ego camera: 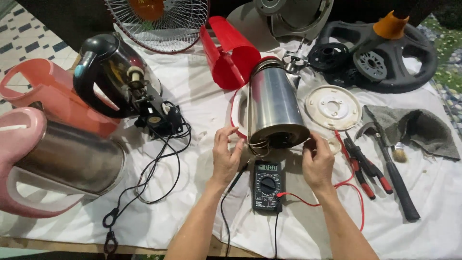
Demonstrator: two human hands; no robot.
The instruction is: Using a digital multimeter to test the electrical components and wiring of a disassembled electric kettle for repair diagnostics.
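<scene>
where each hand (226,155) flanks it, kettle (275,107) lies.

two bare forearms, no sleeves or jewellery.

We saw the kettle body (275,108) lying on its side on the cloth-covered table (202,96), the multimeter (267,186) just before it. 2 hands flanked its open base: left hand (226,155), right hand (316,162). Pliers (362,166) and hammer (391,168) lay right; 2 more kettles (115,77) (57,161) lay left.
</scene>
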